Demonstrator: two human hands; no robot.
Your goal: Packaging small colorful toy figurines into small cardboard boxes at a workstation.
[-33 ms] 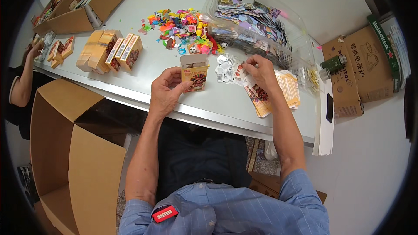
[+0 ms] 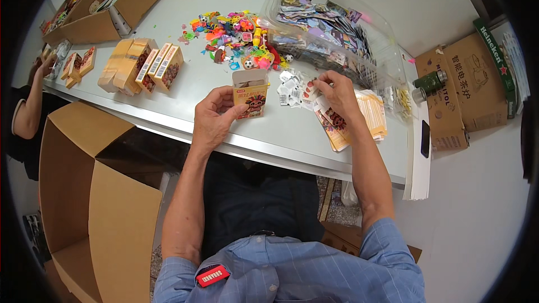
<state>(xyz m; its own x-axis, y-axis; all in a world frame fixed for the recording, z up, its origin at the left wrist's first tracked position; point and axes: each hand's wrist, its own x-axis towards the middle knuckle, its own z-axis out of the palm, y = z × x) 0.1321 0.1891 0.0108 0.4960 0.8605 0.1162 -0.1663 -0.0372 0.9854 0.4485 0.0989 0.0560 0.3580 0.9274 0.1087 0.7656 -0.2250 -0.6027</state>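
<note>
My left hand (image 2: 216, 115) is wrapped round a small yellow printed carton (image 2: 251, 99), upright with its top flap raised. Over the right of the table, the thumb and fingers of my right hand (image 2: 335, 91) pinch a small white paper piece with red pictures (image 2: 310, 91). Beside it lies a loose pile of small white printed pieces (image 2: 290, 91). Partly under my right hand and wrist is a fanned stack of flattened cartons (image 2: 371, 113). Beyond the carton spreads a heap of colourful small plastic toys (image 2: 238, 32).
A clear plastic bin (image 2: 387, 50) full of cards stands at the back right. Filled cartons (image 2: 167, 70) and taped bundles (image 2: 120, 67) sit left. An open cardboard box (image 2: 126, 213) is below the table's left edge. Another person's arm (image 2: 29, 101) is at far left.
</note>
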